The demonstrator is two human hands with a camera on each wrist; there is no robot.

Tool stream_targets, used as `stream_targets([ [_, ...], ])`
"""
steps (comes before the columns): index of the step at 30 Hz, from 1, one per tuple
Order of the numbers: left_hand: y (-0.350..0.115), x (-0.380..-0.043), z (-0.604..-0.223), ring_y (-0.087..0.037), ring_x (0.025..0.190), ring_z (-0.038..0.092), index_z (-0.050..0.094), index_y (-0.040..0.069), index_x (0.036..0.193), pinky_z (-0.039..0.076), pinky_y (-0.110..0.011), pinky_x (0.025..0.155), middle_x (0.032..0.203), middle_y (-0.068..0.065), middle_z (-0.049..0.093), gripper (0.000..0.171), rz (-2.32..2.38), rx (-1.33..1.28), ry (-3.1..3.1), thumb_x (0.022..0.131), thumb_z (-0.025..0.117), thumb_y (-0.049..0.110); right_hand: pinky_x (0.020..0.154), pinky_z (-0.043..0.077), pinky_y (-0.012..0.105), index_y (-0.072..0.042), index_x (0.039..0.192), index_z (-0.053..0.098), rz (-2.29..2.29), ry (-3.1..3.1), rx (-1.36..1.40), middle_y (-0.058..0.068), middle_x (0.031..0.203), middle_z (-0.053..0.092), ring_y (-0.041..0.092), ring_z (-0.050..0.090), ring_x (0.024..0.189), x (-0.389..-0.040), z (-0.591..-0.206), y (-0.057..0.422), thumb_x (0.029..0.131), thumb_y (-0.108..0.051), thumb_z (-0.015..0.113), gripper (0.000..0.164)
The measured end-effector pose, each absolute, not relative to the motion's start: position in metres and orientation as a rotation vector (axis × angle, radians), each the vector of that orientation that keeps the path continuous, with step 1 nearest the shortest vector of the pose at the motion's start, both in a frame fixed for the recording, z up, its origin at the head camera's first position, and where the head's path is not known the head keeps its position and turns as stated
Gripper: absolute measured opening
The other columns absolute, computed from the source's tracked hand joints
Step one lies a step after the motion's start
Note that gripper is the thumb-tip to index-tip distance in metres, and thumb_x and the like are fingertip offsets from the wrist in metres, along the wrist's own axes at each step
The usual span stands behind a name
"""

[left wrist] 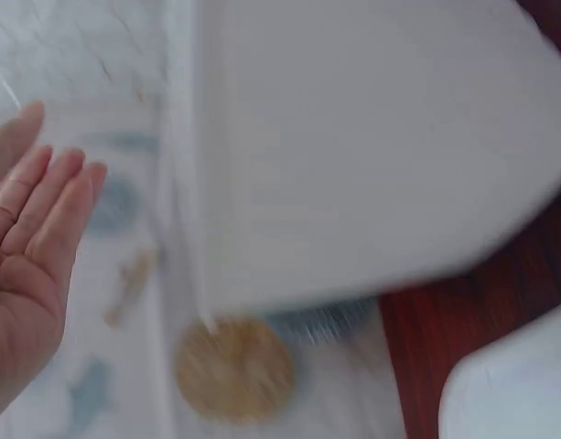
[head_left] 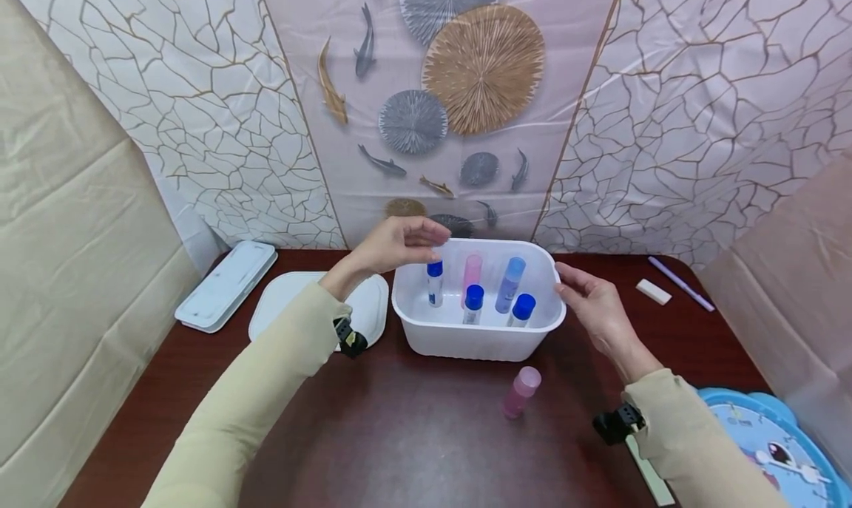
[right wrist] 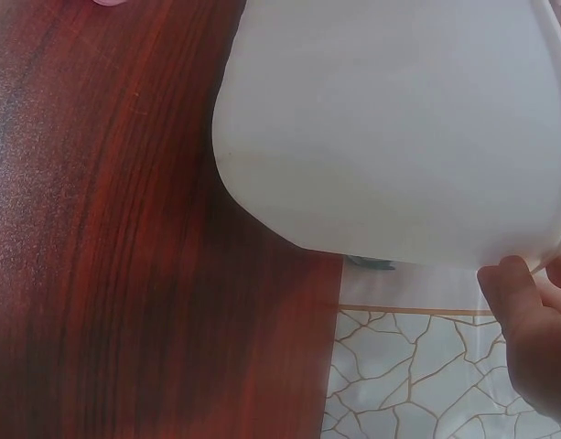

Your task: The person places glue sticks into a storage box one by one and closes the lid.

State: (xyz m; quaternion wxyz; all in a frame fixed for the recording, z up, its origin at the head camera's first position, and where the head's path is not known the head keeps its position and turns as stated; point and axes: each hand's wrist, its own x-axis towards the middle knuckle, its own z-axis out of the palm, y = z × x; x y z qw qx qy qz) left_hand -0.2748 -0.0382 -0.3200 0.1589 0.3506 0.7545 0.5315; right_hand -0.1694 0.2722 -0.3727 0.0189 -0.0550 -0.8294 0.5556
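A white plastic bin (head_left: 466, 343) stands on the table and holds several glue sticks, among them a white one with a blue cap (head_left: 435, 286), a pink one (head_left: 472, 275) and a lilac one with a light-blue cap (head_left: 509, 286). Over the bin's left rim hovers my left hand (head_left: 399, 243), fingers loosely bent, just above the left blue cap. The left wrist view shows that hand (left wrist: 33, 247) with nothing in it. My right hand (head_left: 595, 312) pinches the bin's right rim between thumb and fingers (right wrist: 511, 285). A pink glue stick (head_left: 521, 393) stands in front of the bin.
Left of the bin lies a white lid (head_left: 362, 308), partly behind my forearm, and a pale flat case (head_left: 228, 286). A white eraser (head_left: 653, 292) and a purple stick (head_left: 680, 282) lie back right. A blue cartoon clock-like board (head_left: 752, 423) is at front right, beside a pale-green strip (head_left: 648, 475).
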Motion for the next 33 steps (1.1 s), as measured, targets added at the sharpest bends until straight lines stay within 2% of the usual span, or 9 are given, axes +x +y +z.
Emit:
stream_targets([
  [5, -0.015, -0.227, -0.319, -0.036, 0.113, 0.057, 0.053, -0.01, 0.122, 0.051, -0.034, 0.092, 0.122, -0.027, 0.058, 0.04, 1.555, 1.079, 1.81, 0.083, 0.063, -0.009, 0.084, 0.046, 0.009, 0.0, 0.141, 0.038, 1.731, -2.549, -0.156, 0.022, 0.141, 0.044, -0.006, 0.052, 0.098, -0.169, -0.371, 0.274, 0.097, -0.011, 0.05, 0.047],
  [9, 0.008, -0.194, -0.335, -0.027, 0.115, 0.059, 0.052, -0.01, 0.124, 0.049, -0.033, 0.095, 0.124, -0.026, 0.057, 0.044, 1.506, 1.101, 1.667, 0.082, 0.065, -0.009, 0.083, 0.046, 0.009, 0.0, 0.141, 0.038, 1.723, -2.546, -0.15, 0.022, 0.141, 0.044, -0.002, 0.053, 0.101, -0.169, -0.372, 0.275, 0.098, -0.011, 0.05, 0.047],
  [13, 0.025, -0.174, -0.355, -0.027, 0.121, 0.054, 0.052, -0.009, 0.124, 0.046, -0.026, 0.097, 0.127, -0.026, 0.055, 0.046, 1.503, 1.05, 1.622, 0.081, 0.066, -0.01, 0.084, 0.046, 0.011, -0.001, 0.141, 0.039, 1.705, -2.554, -0.152, 0.022, 0.14, 0.045, 0.005, 0.055, 0.105, -0.169, -0.373, 0.274, 0.098, -0.012, 0.05, 0.046],
  [16, 0.034, -0.167, -0.367, -0.025, 0.122, 0.053, 0.051, -0.011, 0.124, 0.044, -0.025, 0.1, 0.129, -0.026, 0.053, 0.046, 1.538, 0.997, 1.585, 0.08, 0.064, -0.014, 0.083, 0.047, 0.011, 0.0, 0.141, 0.04, 1.708, -2.549, -0.149, 0.023, 0.138, 0.046, 0.001, 0.055, 0.101, -0.169, -0.373, 0.273, 0.097, -0.011, 0.051, 0.046],
  [19, 0.04, -0.162, -0.375, -0.015, 0.121, 0.054, 0.051, -0.01, 0.124, 0.042, -0.025, 0.101, 0.13, -0.025, 0.053, 0.046, 1.55, 0.96, 1.562, 0.08, 0.064, -0.015, 0.081, 0.047, 0.009, 0.001, 0.14, 0.041, 1.72, -2.537, -0.15, 0.023, 0.137, 0.047, -0.005, 0.055, 0.096, -0.169, -0.374, 0.272, 0.097, -0.011, 0.051, 0.046],
  [23, 0.047, -0.159, -0.383, -0.007, 0.115, 0.056, 0.053, -0.008, 0.124, 0.043, -0.022, 0.1, 0.129, -0.023, 0.055, 0.047, 1.538, 0.938, 1.573, 0.08, 0.065, -0.013, 0.082, 0.047, 0.01, 0.0, 0.14, 0.041, 1.708, -2.547, -0.154, 0.024, 0.137, 0.047, -0.002, 0.056, 0.098, -0.169, -0.374, 0.272, 0.097, -0.013, 0.051, 0.046],
  [28, 0.054, -0.158, -0.393, -0.003, 0.102, 0.06, 0.053, -0.009, 0.123, 0.045, -0.02, 0.097, 0.127, -0.025, 0.056, 0.046, 1.531, 0.948, 1.571, 0.079, 0.066, -0.013, 0.085, 0.047, 0.012, 0.0, 0.14, 0.04, 1.701, -2.56, -0.149, 0.023, 0.138, 0.047, 0.006, 0.057, 0.104, -0.169, -0.374, 0.272, 0.097, -0.013, 0.051, 0.046],
  [33, 0.057, -0.157, -0.403, 0.002, 0.086, 0.06, 0.057, -0.009, 0.117, 0.048, -0.018, 0.091, 0.117, -0.028, 0.059, 0.041, 1.49, 1.009, 1.634, 0.078, 0.068, -0.012, 0.083, 0.046, 0.011, 0.002, 0.14, 0.04, 1.713, -2.552, -0.142, 0.024, 0.138, 0.047, 0.003, 0.057, 0.101, -0.169, -0.373, 0.272, 0.097, -0.011, 0.05, 0.046],
])
